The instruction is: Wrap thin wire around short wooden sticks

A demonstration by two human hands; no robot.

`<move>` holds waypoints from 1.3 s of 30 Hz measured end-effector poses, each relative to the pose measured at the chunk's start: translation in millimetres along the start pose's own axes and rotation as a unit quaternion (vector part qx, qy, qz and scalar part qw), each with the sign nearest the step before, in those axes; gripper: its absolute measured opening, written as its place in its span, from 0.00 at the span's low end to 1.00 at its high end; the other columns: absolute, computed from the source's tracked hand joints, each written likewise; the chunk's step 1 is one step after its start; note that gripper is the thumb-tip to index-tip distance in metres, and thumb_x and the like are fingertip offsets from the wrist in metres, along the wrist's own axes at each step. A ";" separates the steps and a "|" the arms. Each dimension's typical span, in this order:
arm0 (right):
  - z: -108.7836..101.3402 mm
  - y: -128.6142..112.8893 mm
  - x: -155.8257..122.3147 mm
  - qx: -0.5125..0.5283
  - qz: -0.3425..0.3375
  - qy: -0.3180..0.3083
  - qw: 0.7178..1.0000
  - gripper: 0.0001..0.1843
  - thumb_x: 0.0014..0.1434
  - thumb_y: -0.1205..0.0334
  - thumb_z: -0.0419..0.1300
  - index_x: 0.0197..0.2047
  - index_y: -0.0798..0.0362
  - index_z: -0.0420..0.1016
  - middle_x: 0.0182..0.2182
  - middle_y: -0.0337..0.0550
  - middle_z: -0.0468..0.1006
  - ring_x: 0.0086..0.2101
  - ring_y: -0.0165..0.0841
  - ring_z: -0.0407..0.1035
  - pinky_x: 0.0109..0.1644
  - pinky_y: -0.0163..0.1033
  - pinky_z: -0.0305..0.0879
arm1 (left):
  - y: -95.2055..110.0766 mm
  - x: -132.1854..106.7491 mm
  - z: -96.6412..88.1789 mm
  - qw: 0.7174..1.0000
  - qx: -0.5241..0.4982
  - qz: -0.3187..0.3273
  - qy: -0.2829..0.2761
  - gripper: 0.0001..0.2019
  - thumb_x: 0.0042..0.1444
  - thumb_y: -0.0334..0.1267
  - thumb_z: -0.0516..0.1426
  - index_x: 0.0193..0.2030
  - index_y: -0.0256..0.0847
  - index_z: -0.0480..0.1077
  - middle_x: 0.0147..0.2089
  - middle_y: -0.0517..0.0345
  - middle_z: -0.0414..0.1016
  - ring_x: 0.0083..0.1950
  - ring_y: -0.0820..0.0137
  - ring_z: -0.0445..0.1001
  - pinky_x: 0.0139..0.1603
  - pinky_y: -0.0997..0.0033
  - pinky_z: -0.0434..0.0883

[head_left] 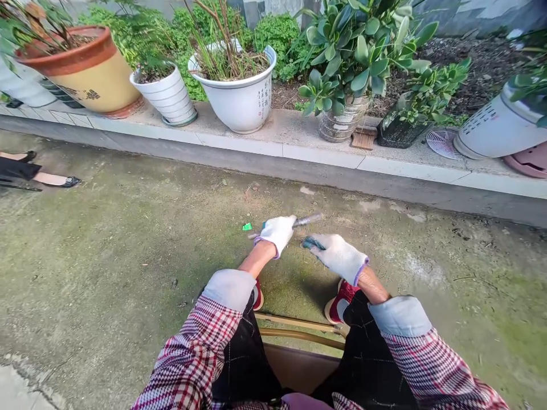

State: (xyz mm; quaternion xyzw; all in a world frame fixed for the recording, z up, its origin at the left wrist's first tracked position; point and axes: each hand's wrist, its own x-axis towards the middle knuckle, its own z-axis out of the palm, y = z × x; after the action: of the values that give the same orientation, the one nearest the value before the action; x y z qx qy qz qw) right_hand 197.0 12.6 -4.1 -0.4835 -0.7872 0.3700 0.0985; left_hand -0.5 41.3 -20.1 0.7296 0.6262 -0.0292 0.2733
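Ground: we sat above mossy concrete, with a tiled kerb of potted plants ahead; another person's black flat shoes showed at the far left.

Left hand: our left hand, gloved in white knit, was clenched around a steel rod, which we held out just above the ground.

Right hand: our right hand, gloved alike, was curled on a teal grip, mostly hidden.

Risk: had that left hand slackened, the rod could have dropped onto the concrete; a knock from the teal grip could have jarred it loose.

Scrap: a small green scrap lay on the ground nearby.
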 end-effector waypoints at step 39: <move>-1.7 -2.5 13.2 0.183 0.102 -0.021 0.978 0.07 0.54 0.61 0.62 0.32 0.52 0.82 0.23 0.38 0.80 0.20 0.27 0.70 0.23 0.31 0.64 | 11.3 -10.4 -9.7 1.000 -0.005 0.008 0.005 0.13 0.63 0.31 0.53 0.50 0.37 0.77 0.42 0.46 0.82 0.44 0.61 0.79 0.47 0.67 0.70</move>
State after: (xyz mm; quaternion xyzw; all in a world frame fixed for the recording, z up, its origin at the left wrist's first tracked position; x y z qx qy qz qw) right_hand 189.4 23.8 -3.9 -0.5271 -0.6546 0.5260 0.1305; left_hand 4.8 35.5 -3.8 0.7334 0.6217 -0.0199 0.2742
